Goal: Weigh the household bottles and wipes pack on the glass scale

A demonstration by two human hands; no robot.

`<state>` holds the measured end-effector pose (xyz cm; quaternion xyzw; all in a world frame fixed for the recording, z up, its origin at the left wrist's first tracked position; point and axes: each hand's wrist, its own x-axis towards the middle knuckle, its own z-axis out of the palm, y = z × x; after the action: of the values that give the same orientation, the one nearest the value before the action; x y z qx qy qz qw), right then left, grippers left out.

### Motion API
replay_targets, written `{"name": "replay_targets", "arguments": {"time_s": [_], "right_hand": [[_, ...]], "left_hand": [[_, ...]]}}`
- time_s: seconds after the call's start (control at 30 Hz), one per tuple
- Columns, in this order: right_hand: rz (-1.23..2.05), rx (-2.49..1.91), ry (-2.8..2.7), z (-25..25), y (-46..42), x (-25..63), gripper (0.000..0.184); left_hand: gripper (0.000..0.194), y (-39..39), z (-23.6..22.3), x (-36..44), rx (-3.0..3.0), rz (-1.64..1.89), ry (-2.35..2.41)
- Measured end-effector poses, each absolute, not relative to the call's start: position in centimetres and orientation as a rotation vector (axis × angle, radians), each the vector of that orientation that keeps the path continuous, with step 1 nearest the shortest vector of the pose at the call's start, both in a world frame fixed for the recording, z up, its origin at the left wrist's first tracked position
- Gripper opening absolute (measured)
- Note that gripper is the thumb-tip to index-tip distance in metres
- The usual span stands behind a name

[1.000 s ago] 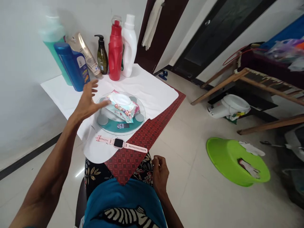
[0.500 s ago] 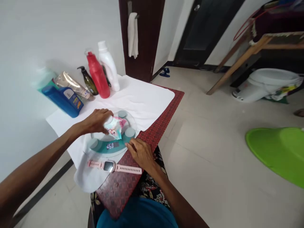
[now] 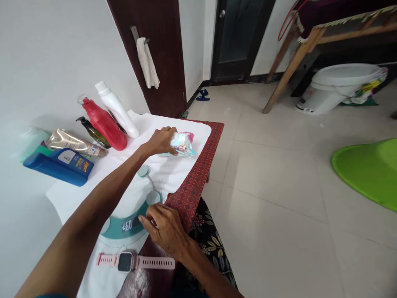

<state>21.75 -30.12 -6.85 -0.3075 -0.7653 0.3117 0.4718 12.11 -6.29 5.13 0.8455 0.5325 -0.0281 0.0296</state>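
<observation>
My left hand (image 3: 161, 141) is stretched out over the white cloth (image 3: 173, 169) and grips a pastel pack of wet wipes (image 3: 182, 145), which rests on the cloth near the table's far right edge. A round glass scale (image 3: 130, 207) lies nearer to me, its display lit. My right hand (image 3: 163, 229) rests on the scale's near rim beside the display, fingers curled down on it. A pink smartwatch (image 3: 130, 261) lies flat just in front of the scale.
Along the wall stand or lean a blue bottle (image 3: 58, 165), a gold tube (image 3: 74, 143), a dark pump bottle (image 3: 93, 131), a red bottle (image 3: 104, 124) and a white bottle (image 3: 116, 108). A green basin (image 3: 369, 171) lies on the floor to the right.
My left hand has lifted the wipes pack off the scale and carried it to the far right of the cloth. My right hand moved onto the scale's rim.
</observation>
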Motion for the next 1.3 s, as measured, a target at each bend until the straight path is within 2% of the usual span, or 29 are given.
{"name": "replay_targets", "arguments": {"time_s": [0.13,0.23,0.3,0.37,0.47,0.6,0.7,0.77,0.87,0.97,1.1,1.3], "right_hand": [[0.939,-0.769,-1.828,-7.5,-29.3,22.0,0.039],[1.038,-0.803,-1.791,-7.7,-29.3,22.2,0.039],[1.119,-0.817,-1.77,-7.7,-29.2,22.4,0.042],[1.227,-0.81,-1.734,-7.6,-28.9,22.6,0.047],[1.361,-0.824,-1.649,-7.6,-28.5,23.1,0.055],[1.387,-0.906,-1.584,-7.8,-28.2,23.6,0.058],[1.363,-0.949,-1.582,-8.0,-28.1,23.7,0.059],[1.351,-0.977,-1.591,-8.1,-28.0,23.7,0.059],[1.334,-1.021,-1.62,-8.2,-27.9,23.6,0.06],[1.294,-1.035,-1.648,-8.2,-27.9,23.5,0.06],[1.261,-1.063,-1.655,-8.2,-27.9,23.4,0.061],[1.269,-1.107,-1.635,-7.9,-28.2,23.1,0.06]], "left_hand": [[0.086,-3.5,3.4,14.1,2.554,-0.138,1.685],[0.105,-2.9,2.7,14.4,2.532,-0.121,1.75],[0.12,-3.2,2.6,13.8,2.551,-0.021,1.75],[0.121,-4.3,2.7,12.3,2.569,0.18,1.69],[0.09,-7.1,2.8,8.2,2.494,0.565,1.643],[0.041,-13.0,1.9,0.2,2.144,0.942,2.023],[0.029,-18.9,1.1,-6.0,1.849,1.12,2.411],[0.037,-22.8,1.1,-10.0,1.619,1.299,2.709],[0.07,-26.7,1.9,-15.6,1.124,1.574,3.103],[0.099,-27.0,2.4,-20.4,0.891,1.609,3.082],[0.09,-24.1,2.0,-23.7,0.949,1.559,2.898],[0.084,-22.3,1.2,-23.5,0.842,1.655,2.877]]}}
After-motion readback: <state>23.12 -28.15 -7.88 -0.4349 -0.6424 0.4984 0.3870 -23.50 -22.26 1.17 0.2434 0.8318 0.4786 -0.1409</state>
